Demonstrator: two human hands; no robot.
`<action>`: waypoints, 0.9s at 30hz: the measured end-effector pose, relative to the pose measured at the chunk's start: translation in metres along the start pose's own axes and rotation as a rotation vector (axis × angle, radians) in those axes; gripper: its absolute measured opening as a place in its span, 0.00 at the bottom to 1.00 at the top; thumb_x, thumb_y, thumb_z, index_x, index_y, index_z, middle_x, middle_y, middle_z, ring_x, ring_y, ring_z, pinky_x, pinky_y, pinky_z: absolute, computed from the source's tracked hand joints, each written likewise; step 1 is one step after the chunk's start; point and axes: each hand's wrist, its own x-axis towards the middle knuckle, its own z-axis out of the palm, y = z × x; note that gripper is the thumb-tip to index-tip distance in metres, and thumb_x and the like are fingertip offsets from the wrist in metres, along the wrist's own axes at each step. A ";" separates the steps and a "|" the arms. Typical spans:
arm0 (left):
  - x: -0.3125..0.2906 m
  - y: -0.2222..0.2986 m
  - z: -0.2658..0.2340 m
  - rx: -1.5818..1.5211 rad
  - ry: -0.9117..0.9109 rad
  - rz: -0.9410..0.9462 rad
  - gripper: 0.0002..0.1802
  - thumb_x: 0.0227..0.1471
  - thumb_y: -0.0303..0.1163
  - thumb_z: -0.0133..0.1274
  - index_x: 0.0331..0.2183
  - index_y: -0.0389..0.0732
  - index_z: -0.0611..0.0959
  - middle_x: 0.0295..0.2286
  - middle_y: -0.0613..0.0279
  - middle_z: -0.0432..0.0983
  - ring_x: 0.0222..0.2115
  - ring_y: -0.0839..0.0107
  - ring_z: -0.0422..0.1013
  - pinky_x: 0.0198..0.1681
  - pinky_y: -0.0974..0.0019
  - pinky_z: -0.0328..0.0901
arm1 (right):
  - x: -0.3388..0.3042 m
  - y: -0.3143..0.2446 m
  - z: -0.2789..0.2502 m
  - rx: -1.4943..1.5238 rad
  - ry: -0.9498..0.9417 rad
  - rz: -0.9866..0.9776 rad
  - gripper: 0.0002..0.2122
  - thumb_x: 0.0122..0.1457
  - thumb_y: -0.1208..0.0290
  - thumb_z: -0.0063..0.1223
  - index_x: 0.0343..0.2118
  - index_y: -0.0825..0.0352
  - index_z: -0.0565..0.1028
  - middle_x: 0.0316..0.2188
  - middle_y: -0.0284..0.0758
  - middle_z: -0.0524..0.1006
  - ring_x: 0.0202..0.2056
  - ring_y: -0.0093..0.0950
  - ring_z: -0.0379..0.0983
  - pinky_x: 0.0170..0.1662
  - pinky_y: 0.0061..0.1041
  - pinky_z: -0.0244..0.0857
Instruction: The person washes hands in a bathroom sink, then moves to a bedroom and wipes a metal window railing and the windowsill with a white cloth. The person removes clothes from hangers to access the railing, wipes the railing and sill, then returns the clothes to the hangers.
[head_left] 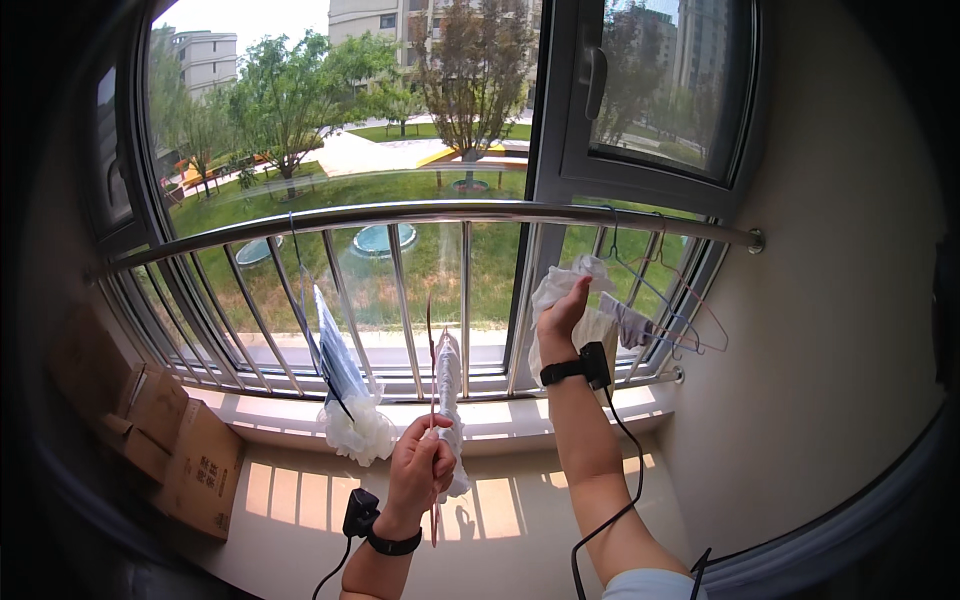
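Note:
My left hand (415, 472), low in the middle, is closed around a thin pinkish clothes hanger (432, 375) seen nearly edge-on. A narrow white cloth (450, 372) hangs down beside that hanger, behind my hand. Farther right and higher, my right hand (566, 318) grips a bunched white cloth (570, 282) near the railing, thumb up; its other fingers are mostly hidden. Behind the right wrist hangs a pale cream cloth (592, 338). Close by is a small greyish-purple cloth (627, 320) on a blue hanger (655, 287).
A metal railing (400, 212) with upright bars crosses before the window. At its left, a dark hanger (303, 285) carries a blue-and-white cloth (340, 350) and frilly white fabric (358, 432). A pink hanger (710, 305) hangs far right. Cardboard boxes (200, 470) stand lower left. Cables trail from both wrists.

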 end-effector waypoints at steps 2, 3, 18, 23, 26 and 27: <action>0.015 0.006 0.006 0.011 -0.034 -0.009 0.11 0.62 0.31 0.34 0.42 0.38 0.67 0.12 0.71 0.56 0.08 0.83 0.51 0.10 0.77 0.48 | 0.028 0.025 0.014 -0.463 -0.292 -0.246 0.24 0.67 0.55 0.30 0.49 0.75 0.65 0.47 0.42 0.70 0.49 0.35 0.64 0.55 0.28 0.54; 0.023 0.009 0.009 0.026 -0.040 -0.008 0.11 0.62 0.31 0.34 0.42 0.38 0.67 0.12 0.71 0.56 0.08 0.83 0.51 0.10 0.77 0.48 | 0.037 0.032 0.019 -0.614 -0.379 -0.277 0.23 0.67 0.58 0.30 0.47 0.76 0.66 0.45 0.45 0.70 0.48 0.38 0.64 0.54 0.30 0.54; 0.035 0.002 -0.019 0.085 -0.072 -0.026 0.12 0.62 0.31 0.34 0.45 0.37 0.67 0.12 0.70 0.56 0.09 0.83 0.50 0.11 0.78 0.48 | -0.015 0.107 -0.044 -1.128 -0.193 -0.354 0.24 0.61 0.54 0.43 0.45 0.77 0.63 0.34 0.58 0.71 0.37 0.54 0.67 0.37 0.43 0.61; 0.026 -0.021 -0.046 0.090 -0.029 0.004 0.14 0.63 0.34 0.35 0.46 0.37 0.67 0.13 0.72 0.57 0.10 0.84 0.51 0.12 0.79 0.49 | -0.082 0.192 -0.199 -1.207 -0.208 -0.069 0.29 0.61 0.58 0.44 0.54 0.81 0.56 0.53 0.58 0.60 0.53 0.50 0.59 0.54 0.38 0.53; 0.019 -0.031 -0.057 0.086 -0.022 0.035 0.15 0.63 0.35 0.36 0.46 0.36 0.66 0.13 0.73 0.57 0.10 0.85 0.51 0.11 0.80 0.48 | -0.097 0.227 -0.252 -1.282 -0.180 0.341 0.26 0.62 0.58 0.42 0.56 0.75 0.58 0.58 0.51 0.58 0.58 0.43 0.57 0.59 0.33 0.51; 0.016 -0.033 -0.058 0.080 -0.028 0.036 0.14 0.63 0.33 0.34 0.46 0.36 0.65 0.14 0.72 0.55 0.11 0.84 0.48 0.13 0.79 0.47 | -0.094 0.233 -0.262 -1.330 -0.230 0.327 0.27 0.62 0.57 0.42 0.57 0.75 0.57 0.58 0.52 0.58 0.58 0.43 0.56 0.59 0.33 0.52</action>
